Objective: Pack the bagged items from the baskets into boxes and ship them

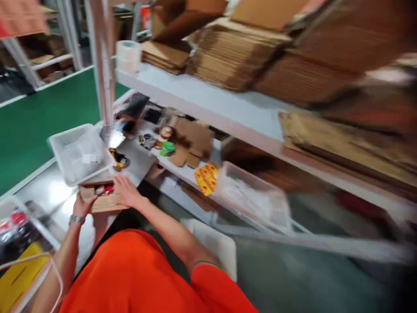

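Observation:
A small cardboard box (106,203) lies at the near edge of the metal table, its top partly open. Something red (108,190) shows inside it, too blurred to name. My left hand (84,205), with a watch on the wrist, grips the box's left side, thumb over the top. On the right side, my right hand (126,191) is closed over the box's end and edge. Just beyond the box stands a white plastic basket (58,145) with clear bags in it. A roll of tape (121,161) lies to the basket's right.
Left of me is a white bin (42,221) with red and dark packed items. A shelf (195,100) with stacked flat cardboard (228,54) runs along the right. Below it are cardboard pieces, a green object (167,148) and a clear tub (254,198).

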A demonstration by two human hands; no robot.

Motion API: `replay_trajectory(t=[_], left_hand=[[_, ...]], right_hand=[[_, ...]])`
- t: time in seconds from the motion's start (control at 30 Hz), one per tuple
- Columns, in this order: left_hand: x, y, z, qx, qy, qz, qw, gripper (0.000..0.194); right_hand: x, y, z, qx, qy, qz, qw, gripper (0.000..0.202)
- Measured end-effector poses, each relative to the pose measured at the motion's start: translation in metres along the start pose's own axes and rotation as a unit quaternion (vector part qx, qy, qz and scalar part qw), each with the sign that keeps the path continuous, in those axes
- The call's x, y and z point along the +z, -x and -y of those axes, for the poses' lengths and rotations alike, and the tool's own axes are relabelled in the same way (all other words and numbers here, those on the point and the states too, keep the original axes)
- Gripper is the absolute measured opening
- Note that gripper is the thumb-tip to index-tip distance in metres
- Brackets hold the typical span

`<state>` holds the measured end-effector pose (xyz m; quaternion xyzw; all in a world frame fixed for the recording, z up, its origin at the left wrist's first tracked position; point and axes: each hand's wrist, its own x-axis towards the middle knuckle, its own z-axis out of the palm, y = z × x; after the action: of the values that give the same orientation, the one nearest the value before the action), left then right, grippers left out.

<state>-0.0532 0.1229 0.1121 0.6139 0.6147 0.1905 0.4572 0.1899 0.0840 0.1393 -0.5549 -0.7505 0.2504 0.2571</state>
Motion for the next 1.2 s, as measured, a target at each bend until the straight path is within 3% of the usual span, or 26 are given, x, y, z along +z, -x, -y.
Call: replay_trajectory(t=[0.03,0.1,0.27,0.33,0.4,0.47,0.57,0.67,0.77,0.87,0.93,1.03,1.1,1.2], left_hand=[[-0.015,0.011,0.016,-0.044,0.016,-0.043,0.998,0.086],[-0.025,0.023,0.033,-0.092,0.069,-0.099,0.988,0.1],[-0.007,0.023,0.041,-0.133,0.193,-0.142,0.962,0.12],[-0.003,0.024,0.04,-0.145,0.192,-0.141,0.96,0.112],[-0.002,0.027,0.038,-0.14,0.183,-0.137,0.963,0.091],[-0.003,0.031,0.035,-0.144,0.181,-0.145,0.962,0.074],[0.0,0.04,0.027,-0.167,0.196,-0.173,0.951,0.069],[0.011,0.051,0.022,-0.18,0.217,-0.2,0.938,0.067],[0.027,0.067,0.019,-0.207,0.228,-0.231,0.923,0.064],[0.044,0.085,0.015,-0.227,0.238,-0.254,0.91,0.063],[0.054,0.094,0.013,-0.237,0.246,-0.273,0.899,0.063],[0.062,0.1,0.011,-0.254,0.251,-0.3,0.884,0.061],[0.064,0.101,0.013,-0.257,0.254,-0.307,0.88,0.061],[0.066,0.099,0.019,-0.25,0.26,-0.31,0.879,0.064]], right_hand=[[0.007,0.001,-0.008,-0.019,-0.003,0.008,1.0,0.103],[0.021,0.012,-0.023,-0.071,0.0,0.021,0.997,0.085],[0.042,0.047,-0.041,-0.145,0.063,0.046,0.986,0.07],[0.042,0.048,-0.044,-0.153,0.069,0.057,0.984,0.072],[0.039,0.044,-0.051,-0.167,0.061,0.076,0.981,0.068],[0.032,0.034,-0.066,-0.178,0.041,0.081,0.98,0.059],[0.022,0.003,-0.104,-0.134,-0.011,0.024,0.991,0.049],[0.016,-0.043,-0.145,-0.054,-0.043,-0.031,0.997,0.056],[0.014,-0.079,-0.169,-0.014,-0.062,-0.026,0.998,0.065],[0.008,-0.079,-0.167,-0.047,-0.122,-0.001,0.991,0.065],[0.0,-0.063,-0.156,-0.159,-0.148,0.072,0.973,0.07],[-0.011,-0.038,-0.135,-0.335,-0.11,0.221,0.909,0.088],[-0.016,-0.032,-0.122,-0.357,-0.063,0.278,0.89,0.095],[-0.022,-0.034,-0.111,-0.339,-0.008,0.313,0.887,0.101]])
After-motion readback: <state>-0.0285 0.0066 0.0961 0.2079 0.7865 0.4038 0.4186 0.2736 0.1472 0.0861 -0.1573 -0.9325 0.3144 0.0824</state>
